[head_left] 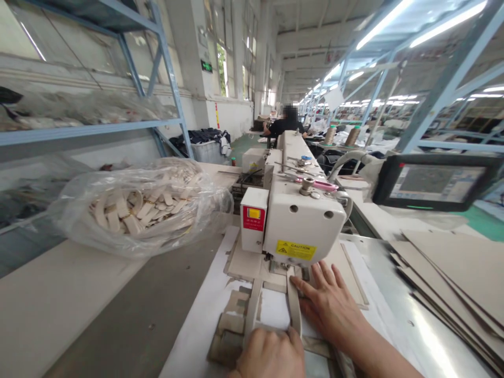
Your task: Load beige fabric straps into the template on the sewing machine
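Note:
A white industrial sewing machine (299,210) stands in front of me with a yellow caution label on its head. A beige strap (293,302) runs from under the needle area toward me along a cardboard guide (240,262). My left hand (270,354) pinches the near end of this strap at the bottom of the view. My right hand (328,304) lies flat beside the strap just below the machine head, with its fingers spread and fingertips against the strap's right edge.
A clear plastic bag (137,210) full of beige strap pieces sits on the table at left. A control screen (433,184) stands at right above stacked cardboard sheets (452,278). Metal shelving (90,128) lines the left wall. Another person (285,123) sits far behind the machine.

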`<state>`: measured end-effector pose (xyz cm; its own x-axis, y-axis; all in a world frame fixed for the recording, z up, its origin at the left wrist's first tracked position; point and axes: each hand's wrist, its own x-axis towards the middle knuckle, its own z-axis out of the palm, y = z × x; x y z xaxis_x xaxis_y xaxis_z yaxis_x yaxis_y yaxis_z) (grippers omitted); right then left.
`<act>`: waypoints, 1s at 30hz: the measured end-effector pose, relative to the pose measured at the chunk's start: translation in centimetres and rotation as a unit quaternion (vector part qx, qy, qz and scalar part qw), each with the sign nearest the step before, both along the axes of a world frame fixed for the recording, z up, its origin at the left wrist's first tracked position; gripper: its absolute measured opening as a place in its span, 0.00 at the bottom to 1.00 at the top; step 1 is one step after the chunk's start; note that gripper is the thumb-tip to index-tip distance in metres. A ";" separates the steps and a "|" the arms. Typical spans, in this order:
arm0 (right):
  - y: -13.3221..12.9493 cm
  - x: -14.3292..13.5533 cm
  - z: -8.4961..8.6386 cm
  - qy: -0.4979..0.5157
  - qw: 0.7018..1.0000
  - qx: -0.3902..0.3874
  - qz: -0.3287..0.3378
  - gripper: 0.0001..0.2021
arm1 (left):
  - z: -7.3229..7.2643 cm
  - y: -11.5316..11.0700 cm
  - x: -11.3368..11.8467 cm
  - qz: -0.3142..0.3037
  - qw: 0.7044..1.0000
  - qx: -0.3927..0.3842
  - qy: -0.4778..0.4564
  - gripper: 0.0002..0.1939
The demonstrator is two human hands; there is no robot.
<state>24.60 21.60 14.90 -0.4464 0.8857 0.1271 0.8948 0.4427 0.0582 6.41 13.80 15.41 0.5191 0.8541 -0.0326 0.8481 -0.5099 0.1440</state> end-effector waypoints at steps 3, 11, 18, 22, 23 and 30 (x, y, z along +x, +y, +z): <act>0.6 -0.9 0.8 -0.001 0.999 -0.033 -0.008 0.27 | 0.7 0.8 0.1 0.002 1.000 -0.010 0.022 0.15; -1.3 5.0 -0.5 0.109 0.976 -0.044 0.182 0.29 | 3.2 0.5 -1.5 0.045 0.993 -0.080 0.069 0.22; -4.5 7.0 1.3 0.065 0.961 -0.021 0.266 0.34 | 5.8 0.7 -2.9 0.054 0.992 -0.116 0.020 0.15; -4.0 6.5 -0.6 0.068 0.961 0.053 0.262 0.28 | 3.8 1.1 -3.9 0.047 0.997 -0.055 -0.040 0.19; -3.8 6.7 -1.1 0.082 0.959 0.074 0.260 0.26 | 3.4 1.3 -3.9 0.049 0.997 -0.038 -0.043 0.19; -3.2 6.8 -1.0 0.235 0.951 0.069 0.187 0.21 | 2.9 2.7 0.0 0.054 0.995 0.081 0.036 0.26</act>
<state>31.35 18.39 13.87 -0.5930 0.6360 0.4939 0.6171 0.7529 -0.2287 6.45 16.49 18.36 0.4247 0.9020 0.0772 0.9046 -0.4263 0.0047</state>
